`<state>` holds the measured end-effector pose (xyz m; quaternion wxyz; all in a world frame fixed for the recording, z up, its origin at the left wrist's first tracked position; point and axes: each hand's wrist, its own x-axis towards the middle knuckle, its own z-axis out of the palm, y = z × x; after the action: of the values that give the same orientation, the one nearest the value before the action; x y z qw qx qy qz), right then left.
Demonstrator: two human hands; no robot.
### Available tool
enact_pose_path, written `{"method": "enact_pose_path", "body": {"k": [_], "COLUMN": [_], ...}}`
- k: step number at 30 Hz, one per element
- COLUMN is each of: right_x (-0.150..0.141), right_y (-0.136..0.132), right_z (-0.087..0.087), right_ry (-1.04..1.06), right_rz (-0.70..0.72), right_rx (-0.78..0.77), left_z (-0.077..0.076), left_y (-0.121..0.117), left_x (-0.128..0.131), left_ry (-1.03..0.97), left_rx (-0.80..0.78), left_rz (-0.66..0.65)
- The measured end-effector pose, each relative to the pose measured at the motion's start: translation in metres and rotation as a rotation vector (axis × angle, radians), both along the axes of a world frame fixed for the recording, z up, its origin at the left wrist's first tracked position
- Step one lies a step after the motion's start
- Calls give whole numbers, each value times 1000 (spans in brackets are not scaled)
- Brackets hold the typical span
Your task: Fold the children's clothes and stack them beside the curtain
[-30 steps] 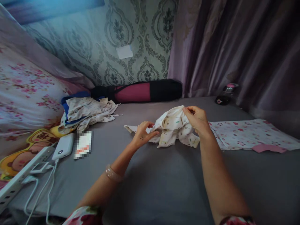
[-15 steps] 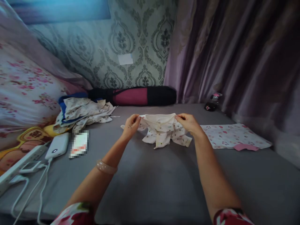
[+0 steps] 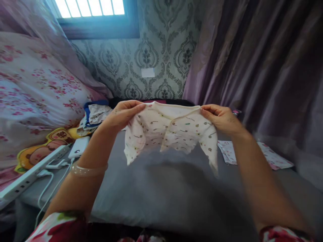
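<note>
A small white baby shirt point(image 3: 174, 131) with a tiny scattered print hangs in the air above the grey bed, its front facing me and both sleeves drooping. My left hand point(image 3: 127, 112) pinches its left shoulder beside the neckline. At the opposite shoulder my right hand point(image 3: 219, 117) grips the fabric between thumb and fingers. The neckband is stretched between the two hands. A folded printed cloth point(image 3: 274, 156) lies on the bed, partly covered by my right forearm.
Left of my arm are a white power strip point(image 3: 37, 171) with cables, a white power bank point(image 3: 78, 147) and a yellow cartoon cushion point(image 3: 47, 148). Behind them sits a pile of clothes point(image 3: 97, 114). The grey bed point(image 3: 131, 195) spreads below; a purple curtain point(image 3: 252, 67) hangs at right.
Both hands have raised the shirt higher and nearer to me, so it hangs more unfolded with its sleeves dropping. The view has tilted up, showing the window.
</note>
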<state>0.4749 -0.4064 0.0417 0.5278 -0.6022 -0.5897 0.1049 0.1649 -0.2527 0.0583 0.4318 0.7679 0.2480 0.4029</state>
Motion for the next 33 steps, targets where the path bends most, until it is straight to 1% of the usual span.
{"method": "enact_pose_path", "body": {"k": [2, 4, 5, 7, 9, 12, 15, 17, 19, 21, 24, 26, 27, 30, 32, 33], "right_x": [2, 4, 5, 7, 8, 11, 10, 5, -3, -13, -28, -37, -41, -46, -44, -41], "right_y": [1, 5, 8, 14, 19, 22, 21, 18, 14, 6, -12, -28, -36, -54, -55, -51], "right_z": [5, 3, 0, -7, -13, -21, -24, -26, -28, -32, -34, -29, -25, -7, 2, 3], "right_ry": [-13, -69, -85, -83, -78, -117, -163, -191, -217, -242, -244, -210, -188, -115, -59, -37], "right_rz": [61, 112, 127, 117, 71, -12, -100, -163, -220, -260, -262, -236, -220, -201, -179, -155], "right_rx": [-111, -195, -207, -180, -137, -59, 46, 95, 131, 158, 153, 128, 114, 116, 97, 66], "left_z": [5, 2, -1, -9, -19, -31, -39, -42, -45, -49, -54, -51, -46, -23, -9, -6], "left_y": [4, 10, 13, 18, 23, 29, 32, 28, 20, 7, -18, -37, -47, -69, -71, -66], "left_x": [-3, -1, 2, 9, 17, 26, 32, 35, 36, 34, 22, 9, 1, -17, -23, -23], "left_ry": [87, 182, 196, 162, 122, 101, 39, 7, -11, -32, -59, -42, -21, 30, 75, 115], "left_rx": [0, 50, 78, 118, 143, 179, 224, 254, 286, 346, 499, 604, 653, 752, 776, 775], "left_rz": [-48, -66, -52, 20, 90, 114, 143, 189, 247, 317, 412, 446, 450, 450, 449, 436]}}
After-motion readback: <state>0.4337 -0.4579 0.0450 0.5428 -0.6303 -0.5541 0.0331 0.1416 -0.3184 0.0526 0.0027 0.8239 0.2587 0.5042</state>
